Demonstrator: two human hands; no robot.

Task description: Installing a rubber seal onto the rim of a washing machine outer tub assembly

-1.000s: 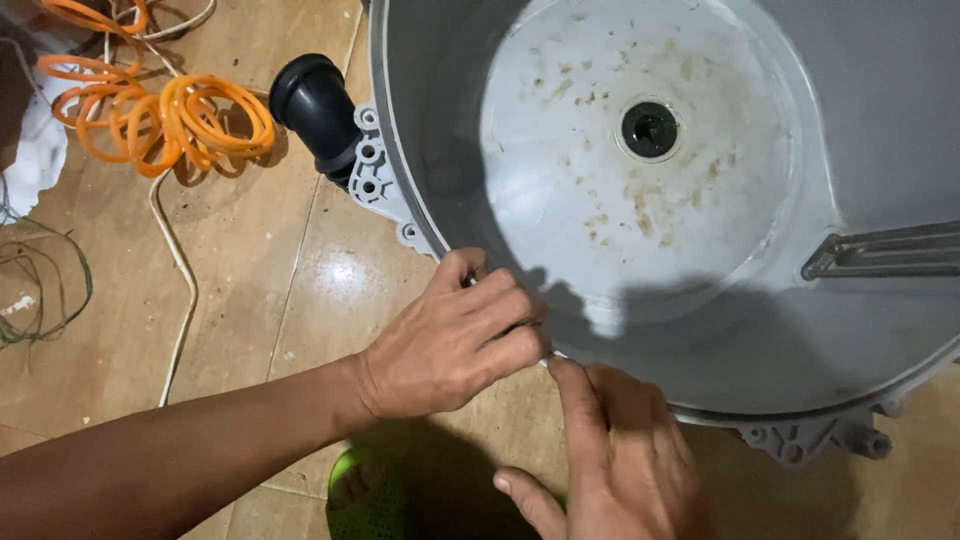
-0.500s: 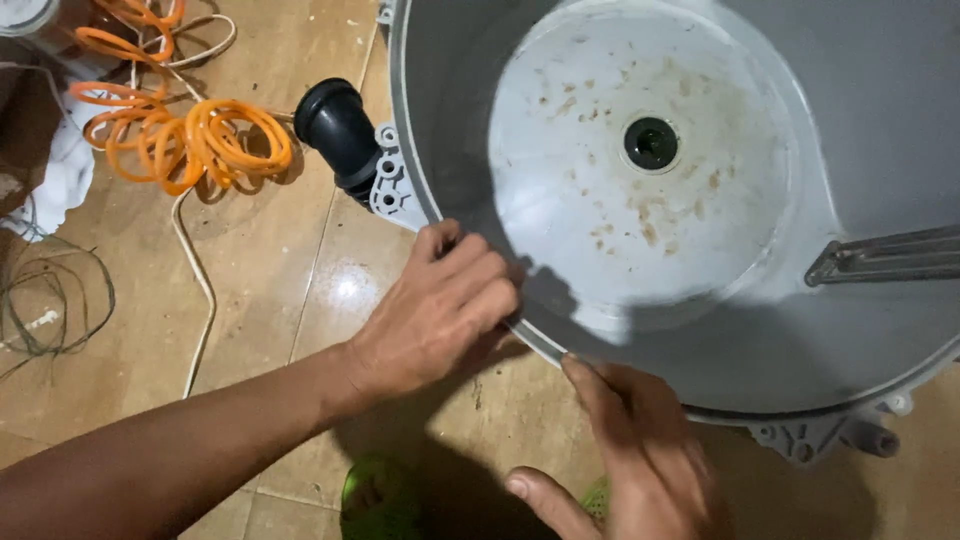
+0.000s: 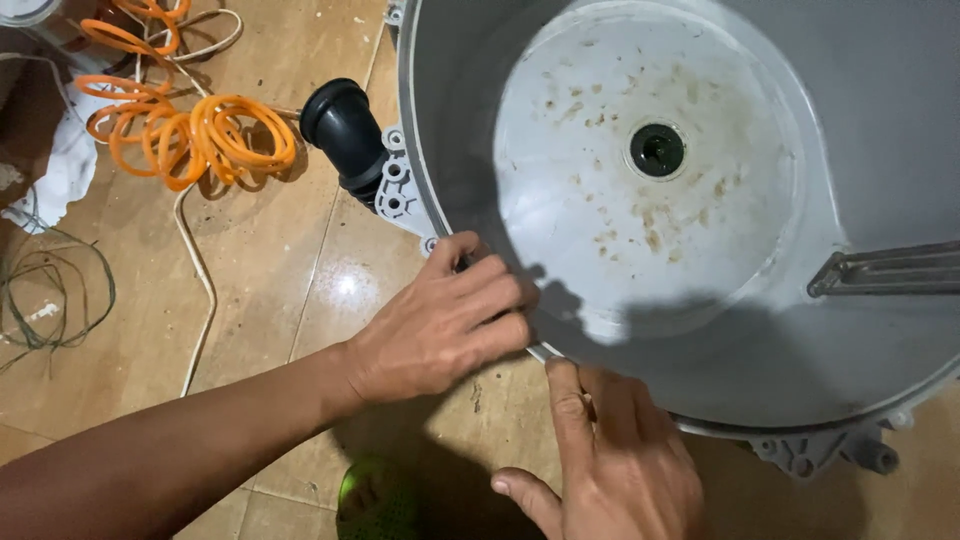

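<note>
A large grey plastic washing-machine tub (image 3: 800, 330) lies open side up on the tiled floor, its pale bottom speckled with brown stains around a dark centre hole (image 3: 657, 150). My left hand (image 3: 440, 325) curls over the tub's near rim, fingers pressing a thin pale seal strip that runs along the edge. My right hand (image 3: 610, 460) rests just below the rim, its index finger pushing up against the same strip. A black rubber hose stub (image 3: 345, 130) sticks out from the tub's left side.
A coil of orange hose (image 3: 190, 135) and a white cord (image 3: 200, 270) lie on the brown tiles at the left. A loop of green wire (image 3: 60, 290) sits at the far left beside white cloth. A green object (image 3: 375, 500) shows under my arms. A grey ribbed bar (image 3: 890, 268) lies inside the tub.
The view has shifted so the tub sits further right. My left hand has slid along the rim, and my right index finger now touches the edge strip.
</note>
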